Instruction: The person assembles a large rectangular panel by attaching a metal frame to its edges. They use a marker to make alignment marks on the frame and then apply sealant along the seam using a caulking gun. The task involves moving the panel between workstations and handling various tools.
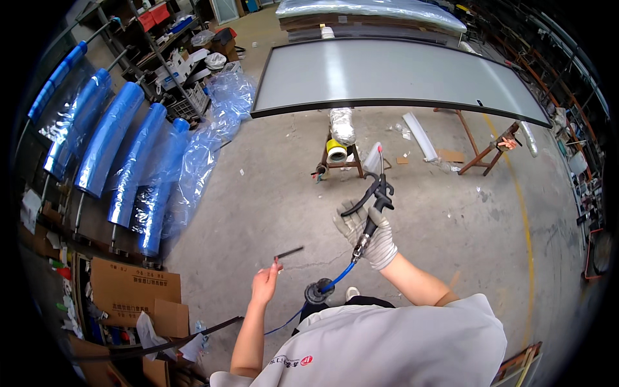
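In my gloved right hand [379, 242] rests an air blow gun [369, 227], black with a red tip, pointing up and away. The thumb lies across its handle, and the other fingers extend to the left of it. A blue air hose [336, 278] runs from its metal fitting down to a round dark fitting [318, 291] near my waist. My bare left hand [264, 284], lower and to the left, pinches a thin black stick-like piece [289, 252]; its exact kind is unclear. Both hands are apart, well short of the framed panel [400, 72].
The large black-framed panel lies on trestles [480, 155] ahead. A yellow tape roll [336, 151] hangs at the near trestle. Blue film rolls [109, 138] line a rack at left, above a cardboard box [135, 291]. Loose plastic film [209, 151] spills onto the concrete floor.
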`<state>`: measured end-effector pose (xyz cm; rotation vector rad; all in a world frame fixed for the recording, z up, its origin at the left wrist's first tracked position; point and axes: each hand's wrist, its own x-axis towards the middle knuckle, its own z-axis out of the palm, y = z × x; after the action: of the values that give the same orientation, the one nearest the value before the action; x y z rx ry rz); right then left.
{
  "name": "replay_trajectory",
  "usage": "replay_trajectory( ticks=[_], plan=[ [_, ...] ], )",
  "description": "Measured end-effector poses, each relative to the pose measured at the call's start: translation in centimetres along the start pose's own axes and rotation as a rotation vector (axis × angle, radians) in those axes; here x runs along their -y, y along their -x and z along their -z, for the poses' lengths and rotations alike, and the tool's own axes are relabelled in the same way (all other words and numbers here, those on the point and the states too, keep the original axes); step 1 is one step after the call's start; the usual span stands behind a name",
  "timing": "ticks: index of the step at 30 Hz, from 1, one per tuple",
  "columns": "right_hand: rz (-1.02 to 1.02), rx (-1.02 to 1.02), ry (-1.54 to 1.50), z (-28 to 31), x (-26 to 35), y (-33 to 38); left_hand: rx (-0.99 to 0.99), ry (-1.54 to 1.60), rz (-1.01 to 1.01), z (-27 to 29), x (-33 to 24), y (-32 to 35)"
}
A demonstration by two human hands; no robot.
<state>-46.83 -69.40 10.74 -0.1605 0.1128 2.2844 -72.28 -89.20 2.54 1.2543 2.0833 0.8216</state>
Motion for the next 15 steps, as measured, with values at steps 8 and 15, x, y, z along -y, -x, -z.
replay_trajectory(
  ticks=[8,15],
  plan=[
    [0.599,0.060,0.059,-6.3,18.5,-12.9,0.903,0.663,0.360,-3.8,-1.6,-8.4],
    [0.530,-0.261,0.427,-2.7,36.6,-19.0,0.929,0.666,-0.015,-6.6,-7.9,-21.9]
  ],
)
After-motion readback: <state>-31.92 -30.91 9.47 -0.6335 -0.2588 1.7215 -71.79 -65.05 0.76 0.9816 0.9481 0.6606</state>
